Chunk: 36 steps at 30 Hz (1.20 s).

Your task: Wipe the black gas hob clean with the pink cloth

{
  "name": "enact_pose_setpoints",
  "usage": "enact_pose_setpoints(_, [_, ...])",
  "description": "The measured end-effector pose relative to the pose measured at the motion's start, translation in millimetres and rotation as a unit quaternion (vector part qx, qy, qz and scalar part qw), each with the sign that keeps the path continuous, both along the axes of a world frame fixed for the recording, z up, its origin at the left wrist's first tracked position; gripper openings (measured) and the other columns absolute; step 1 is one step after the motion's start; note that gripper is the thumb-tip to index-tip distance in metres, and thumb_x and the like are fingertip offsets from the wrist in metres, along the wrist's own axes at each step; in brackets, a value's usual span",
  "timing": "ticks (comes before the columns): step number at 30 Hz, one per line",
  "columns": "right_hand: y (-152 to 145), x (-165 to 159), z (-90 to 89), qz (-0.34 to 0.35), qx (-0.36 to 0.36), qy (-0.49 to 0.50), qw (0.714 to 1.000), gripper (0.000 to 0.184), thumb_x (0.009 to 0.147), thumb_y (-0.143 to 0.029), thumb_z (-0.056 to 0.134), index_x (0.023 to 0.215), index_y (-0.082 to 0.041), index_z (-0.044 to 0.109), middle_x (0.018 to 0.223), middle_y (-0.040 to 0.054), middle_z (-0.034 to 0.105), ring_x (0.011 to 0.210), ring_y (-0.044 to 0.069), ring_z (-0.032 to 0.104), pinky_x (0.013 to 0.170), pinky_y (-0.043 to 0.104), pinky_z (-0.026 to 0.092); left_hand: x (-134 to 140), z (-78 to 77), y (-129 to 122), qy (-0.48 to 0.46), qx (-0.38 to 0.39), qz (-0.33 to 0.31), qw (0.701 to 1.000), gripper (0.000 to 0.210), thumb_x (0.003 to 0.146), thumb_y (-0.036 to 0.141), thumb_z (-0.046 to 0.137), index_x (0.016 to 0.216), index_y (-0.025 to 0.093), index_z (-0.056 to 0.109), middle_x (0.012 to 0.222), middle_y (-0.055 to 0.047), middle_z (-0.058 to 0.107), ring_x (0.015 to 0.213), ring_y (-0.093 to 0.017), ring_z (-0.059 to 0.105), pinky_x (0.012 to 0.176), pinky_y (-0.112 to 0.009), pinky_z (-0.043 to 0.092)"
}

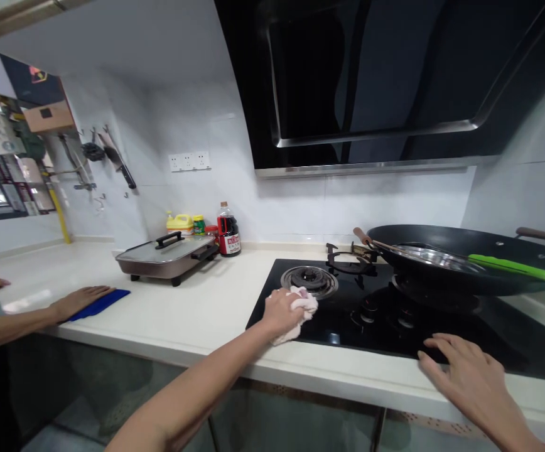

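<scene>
My left hand (280, 312) is closed around a white and pink cloth (306, 304), pressed on the front left part of the black gas stove (333, 336). Just behind it is the left burner (309, 280), with no grate on it. A loose-looking black pan support (351, 260) sits at the back of the stove. My right hand (470, 370) hovers or rests at the stove's front edge, its fingers spread and holding nothing. Between my hands are two control knobs (368, 309).
A large wok (442, 282) with a green-handled utensil (512, 267) covers the right burner. Left on the counter stand an electric pan (159, 267) and a soy sauce bottle (228, 232). Another person's hand (81, 302) presses a blue cloth (100, 306). A range hood (371, 81) hangs overhead.
</scene>
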State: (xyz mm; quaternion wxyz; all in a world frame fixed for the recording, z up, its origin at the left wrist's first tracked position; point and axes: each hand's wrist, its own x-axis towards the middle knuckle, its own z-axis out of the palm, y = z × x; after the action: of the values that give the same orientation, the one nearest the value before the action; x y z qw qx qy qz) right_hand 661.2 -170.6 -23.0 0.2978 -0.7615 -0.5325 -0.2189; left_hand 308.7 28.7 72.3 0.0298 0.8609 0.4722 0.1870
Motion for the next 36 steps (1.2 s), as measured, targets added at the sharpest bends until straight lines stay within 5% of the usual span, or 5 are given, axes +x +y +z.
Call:
enact_pose_setpoints(12, [0, 21, -2.4, 0.003, -0.007, 0.047, 0.999, 0.052, 0.083, -0.064, 0.046, 0.098, -0.028, 0.079, 0.122, 0.0107, 0.071, 0.115, 0.04, 0.062, 0.097, 0.059, 0.047, 67, -18.2, -90, -0.047, -0.031, -0.232, 0.971, 0.046, 0.082, 0.058, 0.063, 0.123, 0.039, 0.073, 0.127, -0.005, 0.067, 0.122, -0.033, 0.055, 0.109, -0.051, 0.041])
enact_pose_setpoints(17, [0, -8, 21.0, 0.048, 0.071, 0.101, 0.991, 0.053, 0.085, -0.067, 0.046, 0.101, -0.026, 0.076, 0.125, 0.0129, 0.07, 0.119, 0.038, 0.062, 0.1, 0.057, 0.047, 45, -8.1, -89, -0.111, -0.144, -0.247, 0.952, 0.111, 0.071, 0.08, 0.07, 0.163, 0.031, 0.031, 0.161, -0.012, 0.046, 0.146, -0.039, 0.041, 0.12, -0.056, 0.033])
enact_pose_setpoints(23, [24, -113, 38.7, 0.15, -0.051, 0.117, 0.98, 0.061, 0.094, -0.066, 0.044, 0.14, -0.029, 0.059, 0.152, 0.0122, 0.051, 0.138, 0.034, 0.05, 0.109, 0.054, 0.043, -36, -5.5, -50, -0.162, -0.11, -0.138, 0.971, 0.05, 0.095, 0.058, 0.056, 0.133, 0.029, 0.069, 0.158, -0.01, 0.052, 0.149, -0.031, 0.042, 0.124, -0.052, 0.029])
enact_pose_setpoints(29, [62, -213, 35.0, 0.148, -0.119, 0.069, 0.979, 0.075, 0.083, -0.058, 0.069, 0.15, -0.029, 0.05, 0.163, 0.0151, 0.035, 0.146, 0.044, 0.035, 0.108, 0.057, 0.041, -130, -16.0, -10, -0.174, -0.006, 0.049, 0.983, 0.034, 0.097, 0.043, 0.052, 0.115, 0.026, 0.076, 0.135, -0.008, 0.069, 0.133, -0.028, 0.057, 0.117, -0.047, 0.039])
enact_pose_setpoints(36, [117, -285, 86.3, 0.286, -0.179, 0.044, 0.94, 0.059, 0.084, -0.041, 0.066, 0.141, -0.032, 0.056, 0.155, 0.0103, 0.043, 0.129, 0.034, 0.046, 0.103, 0.046, 0.037, -146, -27.9, -1, -0.146, -0.016, 0.08, 0.986, 0.042, 0.096, 0.05, 0.045, 0.109, 0.026, 0.077, 0.124, -0.006, 0.076, 0.124, -0.029, 0.063, 0.109, -0.045, 0.043])
